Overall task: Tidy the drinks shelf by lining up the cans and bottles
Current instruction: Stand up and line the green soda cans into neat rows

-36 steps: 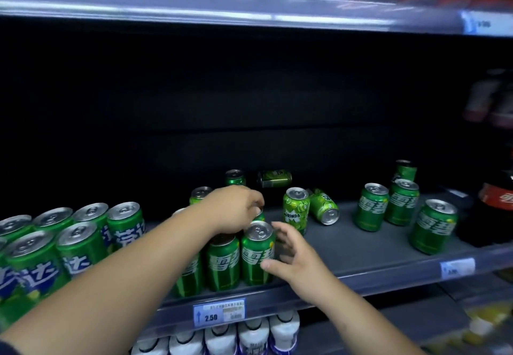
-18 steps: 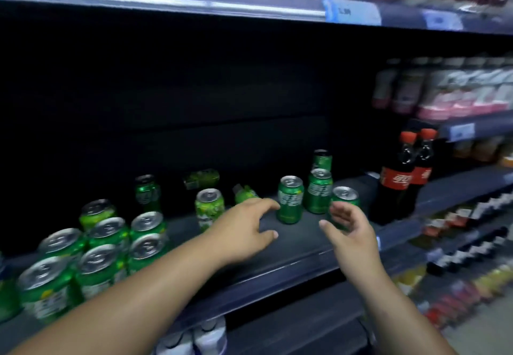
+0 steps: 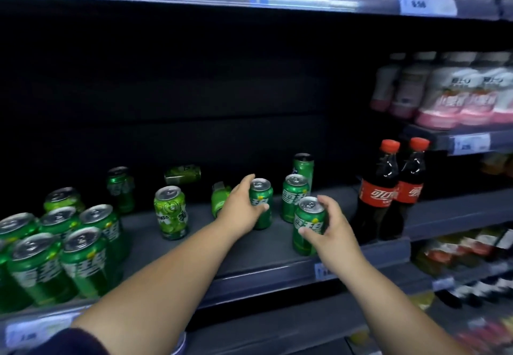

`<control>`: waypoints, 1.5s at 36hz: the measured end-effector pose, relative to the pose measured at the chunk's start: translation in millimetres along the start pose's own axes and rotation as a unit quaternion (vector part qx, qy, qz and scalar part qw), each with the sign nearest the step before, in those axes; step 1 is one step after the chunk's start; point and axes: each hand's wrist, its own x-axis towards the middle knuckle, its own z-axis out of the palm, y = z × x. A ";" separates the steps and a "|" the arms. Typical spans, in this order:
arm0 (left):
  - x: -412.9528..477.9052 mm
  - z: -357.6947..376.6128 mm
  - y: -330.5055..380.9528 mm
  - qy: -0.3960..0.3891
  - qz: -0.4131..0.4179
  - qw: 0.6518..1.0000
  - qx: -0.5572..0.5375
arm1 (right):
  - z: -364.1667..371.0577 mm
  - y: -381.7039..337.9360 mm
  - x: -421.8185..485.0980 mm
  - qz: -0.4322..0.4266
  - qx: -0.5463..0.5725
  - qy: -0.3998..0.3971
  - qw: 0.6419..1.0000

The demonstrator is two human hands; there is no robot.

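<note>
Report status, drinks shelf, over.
Left hand grips mid green can. Right hand grips front green can. Tipped can beside left hand, second tipped can behind. Cola bottles close right.

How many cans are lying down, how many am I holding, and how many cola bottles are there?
Lying cans: 2
Held cans: 2
Cola bottles: 2
Total: 6

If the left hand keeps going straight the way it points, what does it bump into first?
The left hand grips a green can. Pushed on, that can would probably meet the neighbouring can first; depth is unclear. The right hand grips the front can.
</note>
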 end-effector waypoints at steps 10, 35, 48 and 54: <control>-22.9 -20.8 -5.9 0.070 -0.023 0.997 0.012 | 3.3 -0.7 3.0 -0.024 0.079 -0.047 0.995; -94.5 -214.6 -58.3 0.076 -0.019 0.913 0.401 | 176.3 -105.5 -0.3 -0.039 0.119 -0.183 0.975; -69.4 -236.7 -75.4 -0.062 -0.008 0.882 0.466 | 192.3 -93.3 2.7 -0.037 0.076 -0.202 0.976; -61.0 -246.7 -80.0 -0.123 0.013 0.891 0.437 | 195.6 -86.9 0.2 -0.044 0.048 -0.197 0.978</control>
